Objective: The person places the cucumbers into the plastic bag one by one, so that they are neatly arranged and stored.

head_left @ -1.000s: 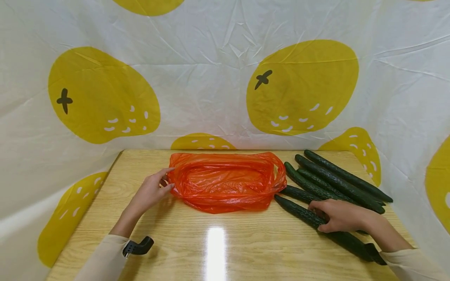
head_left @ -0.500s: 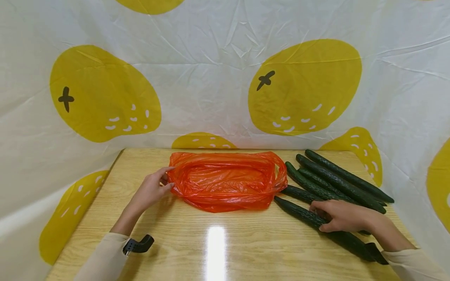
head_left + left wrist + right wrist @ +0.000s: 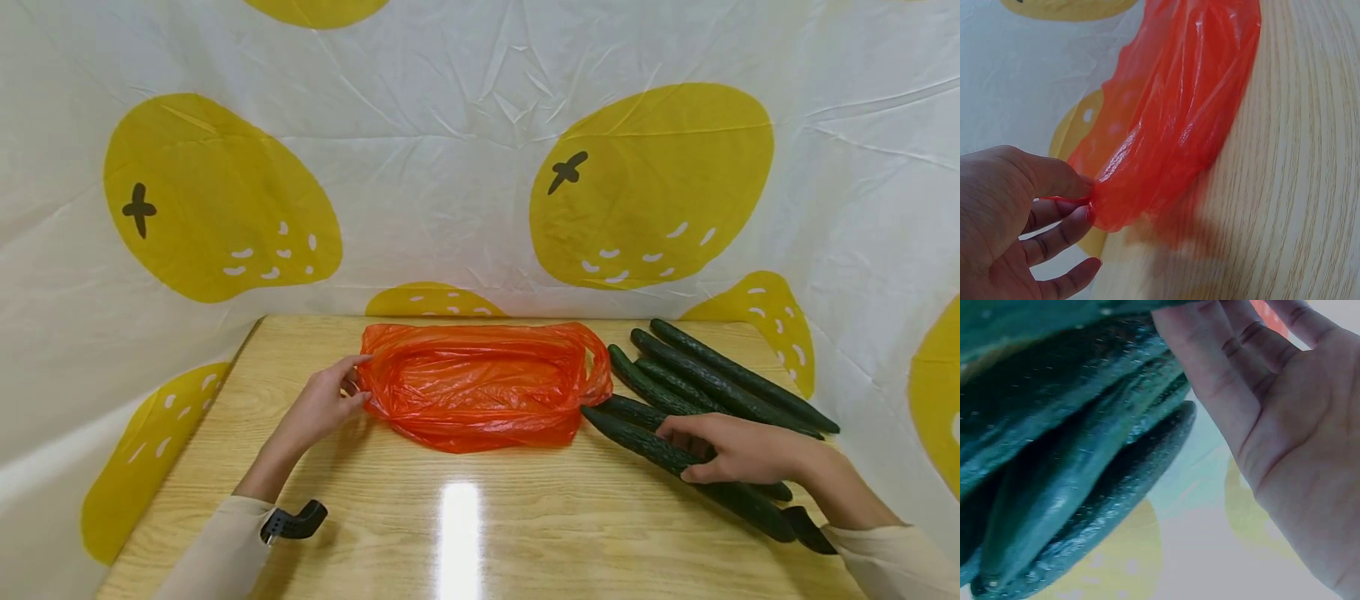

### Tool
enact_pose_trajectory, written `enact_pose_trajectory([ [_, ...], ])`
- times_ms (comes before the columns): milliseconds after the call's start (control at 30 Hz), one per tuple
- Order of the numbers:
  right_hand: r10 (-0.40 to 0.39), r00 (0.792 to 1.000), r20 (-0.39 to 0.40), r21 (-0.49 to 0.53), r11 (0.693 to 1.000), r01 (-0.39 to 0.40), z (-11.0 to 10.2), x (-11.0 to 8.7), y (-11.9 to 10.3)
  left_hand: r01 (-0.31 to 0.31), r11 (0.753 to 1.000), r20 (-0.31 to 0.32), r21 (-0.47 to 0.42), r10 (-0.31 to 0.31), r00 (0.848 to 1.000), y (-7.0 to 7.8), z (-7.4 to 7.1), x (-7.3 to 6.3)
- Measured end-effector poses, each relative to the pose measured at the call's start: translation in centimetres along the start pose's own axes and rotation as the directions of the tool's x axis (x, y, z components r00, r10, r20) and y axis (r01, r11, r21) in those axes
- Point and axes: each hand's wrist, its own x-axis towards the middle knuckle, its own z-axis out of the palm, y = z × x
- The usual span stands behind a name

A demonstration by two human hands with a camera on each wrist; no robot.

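Note:
A red plastic bag (image 3: 480, 387) lies on the table, its mouth spread wide. My left hand (image 3: 327, 406) pinches the bag's left edge; in the left wrist view a thin strand of red plastic passes between thumb and fingers. My right hand (image 3: 738, 450) grips the nearest cucumber (image 3: 637, 440) around its middle, thumb on the near side. That cucumber's tip points at the bag's right corner. Several more cucumbers (image 3: 720, 379) lie side by side behind it, partly hidden by the right hand. Close by in the right wrist view are dark green cucumbers (image 3: 1060, 481) beside the palm.
The wooden table (image 3: 375, 517) ends at a white cloth (image 3: 435, 192) printed with yellow fruit, which hangs behind and along both sides. A dark strap piece (image 3: 296, 521) sticks out from the left sleeve, another (image 3: 810, 529) from the right.
My right hand has raised the nearest cucumber a little and shifted it away from me, its tip now nearer the bag. My left hand and the bag have stayed in place.

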Motion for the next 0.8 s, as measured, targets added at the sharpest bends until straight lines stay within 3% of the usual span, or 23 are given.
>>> enact_pose_trajectory([
  [467, -0.048, 0.996, -0.080, -0.119, 0.992, 0.039, -3.1, 0.7, -2.5, -0.004, 1.000, 0.002, -0.003, 0.004, 1.000, -0.3, 0.1, -0.1],
  [800, -0.146, 0.981, -0.124, -0.104, 0.986, 0.133, -4.7, 2.4, -3.9, -0.024, 0.999, 0.014, -0.025, 0.025, 1.000, -0.4, 0.1, 0.0],
])
